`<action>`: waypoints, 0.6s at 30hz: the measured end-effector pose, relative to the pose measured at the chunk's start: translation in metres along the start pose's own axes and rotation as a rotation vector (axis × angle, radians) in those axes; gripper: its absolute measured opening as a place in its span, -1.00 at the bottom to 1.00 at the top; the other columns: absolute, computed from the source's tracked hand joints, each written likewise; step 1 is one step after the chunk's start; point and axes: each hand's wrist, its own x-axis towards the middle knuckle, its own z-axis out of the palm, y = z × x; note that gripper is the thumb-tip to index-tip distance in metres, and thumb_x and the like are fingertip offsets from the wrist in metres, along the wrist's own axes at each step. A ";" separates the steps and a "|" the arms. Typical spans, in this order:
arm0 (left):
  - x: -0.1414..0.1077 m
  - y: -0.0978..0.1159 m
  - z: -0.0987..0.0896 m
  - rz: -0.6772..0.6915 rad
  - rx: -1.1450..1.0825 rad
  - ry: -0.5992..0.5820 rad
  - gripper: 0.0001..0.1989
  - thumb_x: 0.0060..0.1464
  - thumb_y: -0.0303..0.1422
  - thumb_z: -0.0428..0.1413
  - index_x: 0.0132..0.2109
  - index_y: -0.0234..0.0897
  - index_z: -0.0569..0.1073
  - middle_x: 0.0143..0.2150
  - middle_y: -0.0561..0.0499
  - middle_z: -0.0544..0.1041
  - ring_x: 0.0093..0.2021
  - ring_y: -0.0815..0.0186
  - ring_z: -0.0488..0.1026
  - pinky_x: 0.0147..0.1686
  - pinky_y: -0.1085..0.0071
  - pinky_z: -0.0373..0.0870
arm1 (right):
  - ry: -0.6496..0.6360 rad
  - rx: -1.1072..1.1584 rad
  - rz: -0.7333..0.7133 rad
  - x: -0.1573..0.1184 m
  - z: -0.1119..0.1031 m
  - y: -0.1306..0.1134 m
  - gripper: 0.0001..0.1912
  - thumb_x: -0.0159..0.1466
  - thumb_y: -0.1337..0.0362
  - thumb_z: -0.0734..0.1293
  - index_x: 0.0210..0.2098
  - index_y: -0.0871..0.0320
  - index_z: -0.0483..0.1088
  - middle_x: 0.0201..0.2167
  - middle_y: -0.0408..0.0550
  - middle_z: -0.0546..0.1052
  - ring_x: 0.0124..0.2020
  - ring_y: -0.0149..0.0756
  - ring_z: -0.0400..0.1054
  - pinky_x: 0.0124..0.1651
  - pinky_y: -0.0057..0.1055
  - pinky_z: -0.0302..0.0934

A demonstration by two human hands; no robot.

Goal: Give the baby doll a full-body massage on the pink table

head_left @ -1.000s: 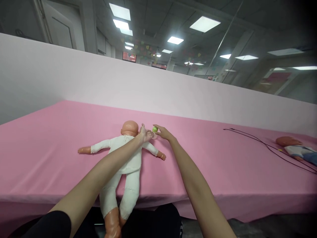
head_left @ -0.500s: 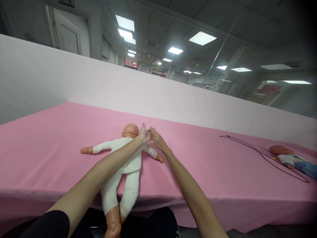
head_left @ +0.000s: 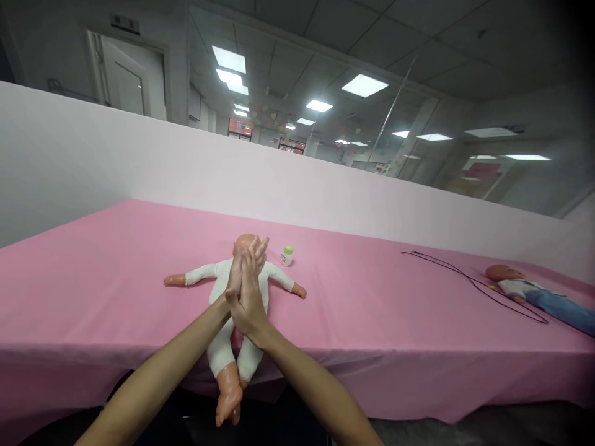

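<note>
A baby doll (head_left: pixel 225 350) in a white cloth suit lies with its arms spread, its legs toward me and its feet past the table edge. Over the doll's upper body, my left hand (head_left: pixel 236 271) and my right hand (head_left: pixel 251 297) are pressed together palm to palm. Their fingers are stretched out toward the doll's head (head_left: pixel 242 240), which they partly cover. Nothing shows between the palms. Just beyond the doll's right-side arm stands a small clear bottle with a green cap (head_left: pixel 287 256), apart from my hands.
Pink cloth (head_left: pixel 353 297) covers the table and hangs over its front edge. To the right, a thin black cable (head_left: pixel 469 277) lies in a loop beside a second doll (head_left: pixel 539 291) in blue trousers. A low white wall (head_left: pixel 302 192) with glass above runs behind.
Both hands have moved from beside the doll's head toward me and left, and their palms have come together. The small bottle now shows where my hands were.
</note>
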 end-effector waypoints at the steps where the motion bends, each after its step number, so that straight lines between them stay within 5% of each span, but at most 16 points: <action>1: -0.004 0.001 -0.002 0.005 -0.034 0.014 -0.26 0.39 0.12 -0.36 0.50 -0.08 0.18 0.39 -0.11 0.38 0.55 0.14 0.02 0.45 0.11 0.17 | 0.046 0.015 -0.046 0.001 0.003 -0.005 -0.04 0.40 -0.39 -0.10 0.58 0.03 -0.16 0.58 -0.07 -0.07 0.60 -0.05 -0.40 0.60 0.04 -0.39; 4: -0.005 0.008 -0.014 -0.037 -0.110 -0.110 -0.24 0.37 0.16 -0.34 0.46 -0.10 0.27 0.37 -0.14 0.41 0.53 0.08 0.10 0.41 0.10 0.25 | 0.146 0.082 -0.088 0.021 0.003 0.001 -0.15 0.44 -0.33 -0.08 0.47 0.01 0.19 0.50 -0.03 0.18 0.57 -0.04 -0.14 0.59 0.01 -0.31; 7: 0.009 0.014 -0.034 -0.025 -0.130 -0.274 -0.20 0.38 0.17 -0.40 0.44 -0.15 0.31 0.43 -0.13 0.35 0.52 0.09 0.11 0.44 0.13 0.18 | 0.174 0.146 0.057 0.047 -0.001 0.031 -0.28 0.51 -0.20 -0.03 0.41 0.06 0.27 0.43 0.04 0.31 0.51 -0.11 0.06 0.54 -0.06 -0.08; 13: 0.068 -0.011 -0.083 0.132 0.506 -0.113 -0.41 0.39 -0.01 -0.02 0.39 -0.22 0.33 0.58 -0.12 0.06 0.60 0.12 -0.18 0.53 0.21 -0.33 | 0.168 0.015 0.213 0.054 -0.005 0.098 -0.57 0.49 0.12 0.11 0.10 0.12 0.51 0.12 0.10 0.60 0.16 -0.10 0.46 0.31 -0.11 0.25; 15: 0.084 -0.023 -0.097 0.188 0.709 -0.127 -0.53 0.37 -0.12 0.03 0.29 -0.23 0.43 0.51 -0.16 0.22 0.57 0.09 -0.06 0.53 0.16 -0.27 | 0.143 -0.060 0.222 0.050 -0.006 0.111 -0.62 0.46 0.21 0.14 0.07 0.13 0.51 0.10 0.10 0.60 0.14 -0.08 0.46 0.30 -0.09 0.24; 18: 0.094 -0.040 -0.111 0.247 0.878 -0.229 -0.68 0.34 -0.29 0.03 0.14 -0.19 0.52 0.29 -0.16 0.50 0.37 0.04 0.34 0.44 0.12 0.08 | 0.063 -0.144 0.167 0.044 -0.005 0.119 -0.66 0.43 0.26 0.19 0.08 0.12 0.50 0.11 0.07 0.58 0.16 -0.09 0.42 0.32 -0.10 0.20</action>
